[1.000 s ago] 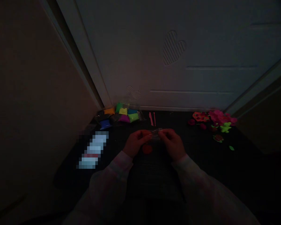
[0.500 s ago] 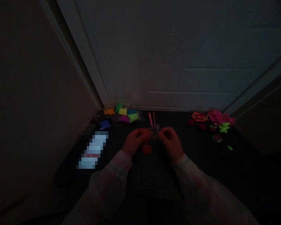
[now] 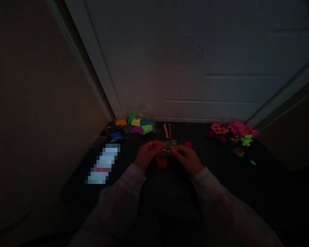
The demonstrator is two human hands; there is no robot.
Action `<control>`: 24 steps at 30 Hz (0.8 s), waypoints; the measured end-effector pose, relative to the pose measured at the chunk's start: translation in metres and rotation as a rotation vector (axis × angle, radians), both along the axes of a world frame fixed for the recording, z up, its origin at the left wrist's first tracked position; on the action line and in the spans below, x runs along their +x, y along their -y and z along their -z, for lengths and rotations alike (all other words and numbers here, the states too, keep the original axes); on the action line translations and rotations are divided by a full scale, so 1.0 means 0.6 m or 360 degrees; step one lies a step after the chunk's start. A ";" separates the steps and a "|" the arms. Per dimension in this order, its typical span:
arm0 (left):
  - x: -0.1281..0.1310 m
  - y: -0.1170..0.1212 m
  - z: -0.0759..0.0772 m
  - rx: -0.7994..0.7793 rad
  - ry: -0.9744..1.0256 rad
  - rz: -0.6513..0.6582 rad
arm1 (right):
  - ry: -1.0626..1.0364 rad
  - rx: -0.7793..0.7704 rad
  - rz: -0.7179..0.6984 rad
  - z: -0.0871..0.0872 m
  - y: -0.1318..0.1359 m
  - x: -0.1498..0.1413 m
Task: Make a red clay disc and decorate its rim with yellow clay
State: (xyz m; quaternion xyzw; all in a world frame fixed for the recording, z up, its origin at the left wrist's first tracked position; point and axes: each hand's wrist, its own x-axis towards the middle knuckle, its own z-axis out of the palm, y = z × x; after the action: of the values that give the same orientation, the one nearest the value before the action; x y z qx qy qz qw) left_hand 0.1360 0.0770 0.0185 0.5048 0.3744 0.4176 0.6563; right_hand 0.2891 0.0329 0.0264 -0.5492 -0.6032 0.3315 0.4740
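Between my hands is a small clear plastic bag (image 3: 170, 144), its film catching a little light. My left hand (image 3: 149, 153) pinches its left side, and a bit of red shows by those fingertips. The fingers of my right hand (image 3: 187, 158) are closed on the bag's right side. Just below, on the dark table, lies a flat red clay piece (image 3: 162, 163). A magenta clay ball (image 3: 187, 144) sits right behind my right hand. The dim light hides what is inside the bag.
Colored clay packets (image 3: 136, 128) lie at the back left, with a pink plastic knife (image 3: 166, 130) and a thin pink stick tool (image 3: 170, 131) beside them. Pink flower-like clay pieces (image 3: 240, 128) and a yellow-green figure (image 3: 246, 140) sit back right. A pixelated bright screen (image 3: 104, 164) lies left.
My right hand has moved slightly down and left along the bag, uncovering the magenta ball behind it. The bag is spread flatter between my fingers. My left hand has barely moved.
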 end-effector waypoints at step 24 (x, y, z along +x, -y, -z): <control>-0.008 0.003 -0.007 -0.0043 0.0180 0.0051 | -0.0634 -0.0328 -0.0006 -0.001 -0.005 0.000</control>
State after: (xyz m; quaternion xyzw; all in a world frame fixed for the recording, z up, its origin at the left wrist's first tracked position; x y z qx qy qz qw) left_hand 0.1310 0.0750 0.0228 0.4774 0.3340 0.4298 0.6898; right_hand 0.2892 0.0360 0.0267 -0.5173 -0.4615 0.4942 0.5245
